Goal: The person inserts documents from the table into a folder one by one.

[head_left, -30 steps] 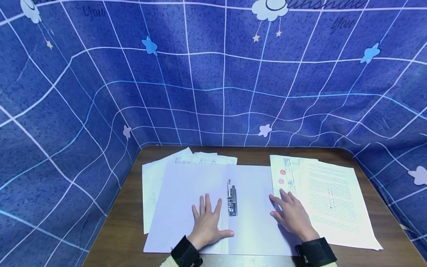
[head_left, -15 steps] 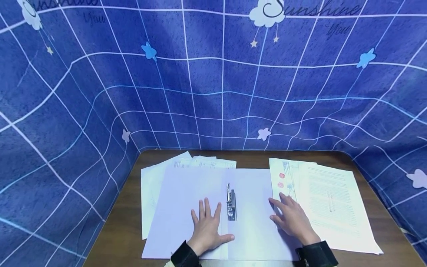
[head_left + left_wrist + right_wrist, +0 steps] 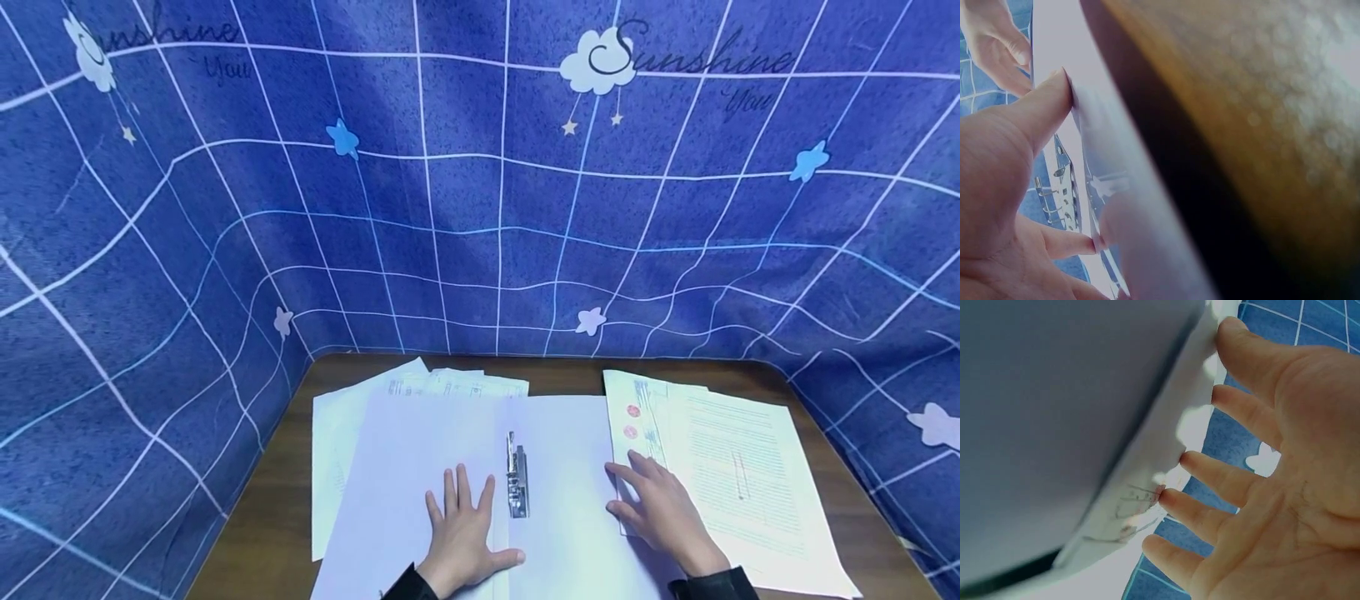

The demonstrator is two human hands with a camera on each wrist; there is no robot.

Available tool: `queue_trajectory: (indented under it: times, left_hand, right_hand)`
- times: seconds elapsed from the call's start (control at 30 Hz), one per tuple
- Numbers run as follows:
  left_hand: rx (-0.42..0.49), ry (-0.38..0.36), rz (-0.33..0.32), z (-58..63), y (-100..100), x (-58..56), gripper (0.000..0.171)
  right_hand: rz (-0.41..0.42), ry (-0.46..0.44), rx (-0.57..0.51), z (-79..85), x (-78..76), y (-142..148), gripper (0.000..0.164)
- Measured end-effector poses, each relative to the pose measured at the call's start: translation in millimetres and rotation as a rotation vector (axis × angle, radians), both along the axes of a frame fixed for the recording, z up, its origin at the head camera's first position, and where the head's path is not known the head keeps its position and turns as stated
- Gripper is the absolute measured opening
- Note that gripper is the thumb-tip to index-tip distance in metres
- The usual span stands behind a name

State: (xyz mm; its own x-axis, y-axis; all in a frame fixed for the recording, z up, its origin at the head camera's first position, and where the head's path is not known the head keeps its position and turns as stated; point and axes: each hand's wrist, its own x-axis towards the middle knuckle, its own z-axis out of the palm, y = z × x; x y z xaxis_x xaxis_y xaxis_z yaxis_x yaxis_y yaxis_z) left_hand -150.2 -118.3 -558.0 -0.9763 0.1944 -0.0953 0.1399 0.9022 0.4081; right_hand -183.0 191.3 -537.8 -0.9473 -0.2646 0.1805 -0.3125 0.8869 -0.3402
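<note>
A pale lavender lever-arch folder (image 3: 405, 467) lies spread flat on the table, its metal clip (image 3: 517, 479) near the spine. My left hand (image 3: 463, 533) rests on the folder's left cover with fingers spread and the thumb stretched across the spine; the left wrist view shows its fingertips touching the surface. My right hand (image 3: 667, 515) rests at the folder's right edge, fingertips touching there beside the papers. Under and beside that edge lie printed sheets (image 3: 738, 475), one with red stamps (image 3: 632, 422). In the right wrist view the fingertips (image 3: 1194, 459) meet the sheet, fingers apart.
More papers (image 3: 330, 467) stick out from beneath the folder's left and top edges. The brown wooden table (image 3: 277, 500) is bounded at the back and sides by a blue patterned cloth (image 3: 480, 192) with white lines.
The head view has tilted upward, so the table and both hands sit lower in the picture. The hands and the folder keep nearly the same places relative to each other.
</note>
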Motion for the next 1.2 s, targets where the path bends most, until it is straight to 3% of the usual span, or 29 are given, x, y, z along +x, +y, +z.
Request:
queue_trajectory:
  times: [0.33, 0.53, 0.77, 1.2]
  left_hand:
    - [0.019, -0.025, 0.003, -4.3, -3, 1.8, 0.116]
    - [0.017, -0.02, 0.002, -4.9, -5, 2.1, 0.116]
    - [-0.007, -0.005, -0.008, -6.0, -5, 1.4, 0.116]
    - [-0.009, 0.002, -0.017, -4.9, -5, -0.3, 0.116]
  right_hand:
    - [-0.02, 0.093, -0.089, 12.0, -0.5, 15, 0.047]
    - [-0.111, 0.093, -0.112, 21.8, -3.4, 39, 0.046]
    - [-0.234, 0.187, -0.078, 20.0, -4.0, 82, 0.045]
    - [-0.364, 0.003, 0.013, 15.0, 3.4, 139, 0.052]
